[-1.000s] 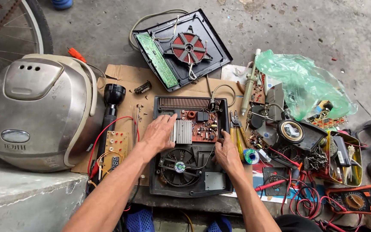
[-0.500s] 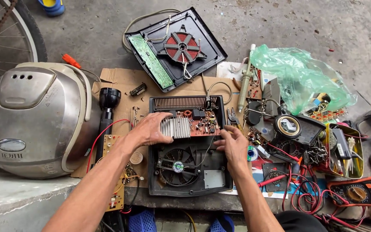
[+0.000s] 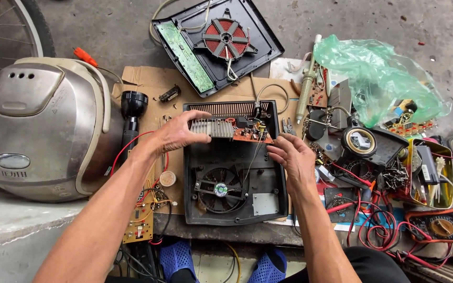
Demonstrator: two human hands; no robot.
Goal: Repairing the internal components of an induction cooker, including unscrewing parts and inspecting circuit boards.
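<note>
Left hand (image 3: pixel 176 133): grip pinching the circuit board (image 3: pixel 237 131) at its finned heatsink (image 3: pixel 212 127).
Right hand (image 3: pixel 293 157): released, fingers spread, beside the black casing (image 3: pixel 232 209).
Handling: looks stiff, light, fragile; best held by edges.

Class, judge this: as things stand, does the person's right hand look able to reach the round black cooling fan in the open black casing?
Probably yes: the right hand hovers beside the fan, with nothing covering it.
</note>
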